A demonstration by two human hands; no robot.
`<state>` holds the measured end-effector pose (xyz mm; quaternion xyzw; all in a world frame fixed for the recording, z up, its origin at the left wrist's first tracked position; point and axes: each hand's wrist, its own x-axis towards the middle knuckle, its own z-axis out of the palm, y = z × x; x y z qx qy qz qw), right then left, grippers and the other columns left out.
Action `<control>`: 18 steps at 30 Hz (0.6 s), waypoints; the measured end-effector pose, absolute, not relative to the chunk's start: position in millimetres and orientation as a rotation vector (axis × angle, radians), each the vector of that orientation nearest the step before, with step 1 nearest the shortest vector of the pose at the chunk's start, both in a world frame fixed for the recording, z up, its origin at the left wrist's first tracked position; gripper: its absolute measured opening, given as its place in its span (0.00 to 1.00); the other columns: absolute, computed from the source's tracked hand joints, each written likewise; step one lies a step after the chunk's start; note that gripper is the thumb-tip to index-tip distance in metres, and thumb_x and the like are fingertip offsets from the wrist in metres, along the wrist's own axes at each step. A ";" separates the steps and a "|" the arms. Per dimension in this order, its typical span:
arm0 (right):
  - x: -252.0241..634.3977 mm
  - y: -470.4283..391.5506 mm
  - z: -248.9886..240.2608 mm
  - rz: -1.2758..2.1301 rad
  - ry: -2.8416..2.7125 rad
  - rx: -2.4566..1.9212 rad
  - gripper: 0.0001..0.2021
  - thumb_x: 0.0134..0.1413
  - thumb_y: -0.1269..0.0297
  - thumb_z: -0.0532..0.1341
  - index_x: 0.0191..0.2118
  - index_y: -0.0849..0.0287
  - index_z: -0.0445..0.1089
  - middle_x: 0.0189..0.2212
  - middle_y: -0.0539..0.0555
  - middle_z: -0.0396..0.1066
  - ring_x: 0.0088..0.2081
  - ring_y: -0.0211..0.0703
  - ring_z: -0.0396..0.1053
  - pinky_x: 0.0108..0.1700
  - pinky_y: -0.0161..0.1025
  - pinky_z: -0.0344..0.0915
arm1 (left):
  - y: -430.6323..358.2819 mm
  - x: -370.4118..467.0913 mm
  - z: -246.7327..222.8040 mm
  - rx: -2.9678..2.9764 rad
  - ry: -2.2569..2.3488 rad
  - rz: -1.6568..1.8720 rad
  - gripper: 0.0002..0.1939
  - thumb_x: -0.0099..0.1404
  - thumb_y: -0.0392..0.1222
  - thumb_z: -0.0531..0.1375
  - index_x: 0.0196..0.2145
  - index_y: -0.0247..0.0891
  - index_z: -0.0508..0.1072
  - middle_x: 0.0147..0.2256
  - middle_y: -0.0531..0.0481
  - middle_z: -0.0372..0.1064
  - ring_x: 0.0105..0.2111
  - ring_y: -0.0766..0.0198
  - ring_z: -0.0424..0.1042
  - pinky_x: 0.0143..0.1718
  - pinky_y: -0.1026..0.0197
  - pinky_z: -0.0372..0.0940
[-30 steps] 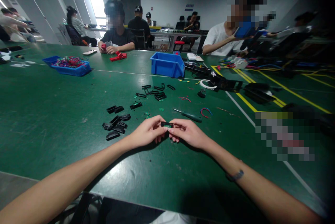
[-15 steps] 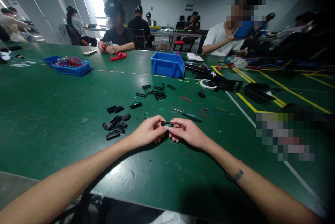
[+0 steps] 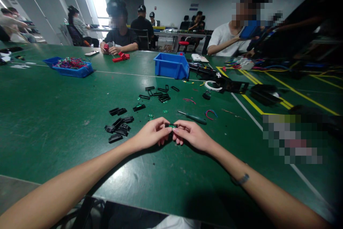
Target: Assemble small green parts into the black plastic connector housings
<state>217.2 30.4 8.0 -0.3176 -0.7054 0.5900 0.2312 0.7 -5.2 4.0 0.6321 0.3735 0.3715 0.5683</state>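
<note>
Between my two hands is a small black plastic housing (image 3: 171,125) with a green circuit board in it. My left hand (image 3: 154,132) pinches its left end, and my right hand (image 3: 191,134) pinches the right end. Both thumbs press close together on the green board and partly cover it. Just beyond my right hand lies a screwdriver (image 3: 192,117) with a dark green handle. Left of my left hand is a pile of black plastic housings (image 3: 119,127). Another black housing with a green board (image 3: 139,107) rests a little farther off, near small loose green boards (image 3: 150,116).
Several black frames (image 3: 158,93) lie beyond my hands. Farther back stand a blue bin (image 3: 171,66) and a blue tray (image 3: 77,70) of coloured wires. A red and blue wire loop (image 3: 211,115) lies to the right. Co-workers sit across the green table (image 3: 66,114).
My thumbs have shifted up and closer together over the green board; the black housing stays in the same place. At the far right, a dark-clothed person has moved into view.
</note>
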 end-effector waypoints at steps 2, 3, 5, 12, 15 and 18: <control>217.3 30.2 8.3 1.616 -1.943 -0.869 0.16 0.66 0.51 0.60 0.40 0.62 0.69 0.30 0.54 0.75 0.26 0.36 0.72 0.30 0.34 0.70 | -5.5 0.7 5.8 1.479 0.883 0.874 0.18 0.71 0.54 0.58 0.43 0.34 0.67 0.26 0.54 0.67 0.21 0.70 0.67 0.22 0.68 0.64; 217.4 30.1 8.4 1.614 -1.945 -0.867 0.16 0.66 0.51 0.60 0.39 0.62 0.69 0.29 0.54 0.75 0.26 0.36 0.72 0.30 0.34 0.70 | -5.7 0.7 6.6 1.479 0.889 0.874 0.18 0.71 0.55 0.57 0.43 0.34 0.67 0.26 0.53 0.68 0.21 0.70 0.67 0.22 0.68 0.64; 217.5 29.9 8.7 1.612 -1.947 -0.869 0.16 0.66 0.51 0.60 0.39 0.62 0.69 0.29 0.54 0.75 0.26 0.36 0.72 0.30 0.34 0.70 | -5.9 0.8 7.6 1.486 0.893 0.871 0.19 0.72 0.55 0.56 0.43 0.34 0.68 0.26 0.53 0.68 0.21 0.70 0.67 0.22 0.67 0.64; 216.8 30.0 8.0 1.635 -1.919 -0.884 0.14 0.63 0.54 0.64 0.40 0.61 0.70 0.29 0.53 0.74 0.28 0.37 0.72 0.31 0.34 0.70 | -6.3 0.8 5.9 1.492 0.891 0.872 0.19 0.72 0.56 0.56 0.43 0.34 0.68 0.26 0.53 0.68 0.21 0.70 0.67 0.23 0.67 0.64; 217.0 29.3 8.6 1.643 -1.911 -0.885 0.13 0.62 0.55 0.65 0.40 0.61 0.69 0.29 0.52 0.74 0.28 0.37 0.72 0.31 0.34 0.70 | -6.1 0.8 5.2 1.495 0.892 0.873 0.19 0.71 0.56 0.56 0.43 0.35 0.68 0.26 0.53 0.68 0.21 0.70 0.67 0.23 0.67 0.63; 217.1 28.6 9.9 1.639 -1.913 -0.887 0.13 0.62 0.56 0.64 0.40 0.62 0.69 0.29 0.53 0.74 0.28 0.37 0.72 0.31 0.34 0.70 | -6.3 1.1 5.0 1.501 0.893 0.876 0.20 0.71 0.57 0.56 0.43 0.35 0.68 0.26 0.53 0.68 0.21 0.70 0.67 0.23 0.68 0.63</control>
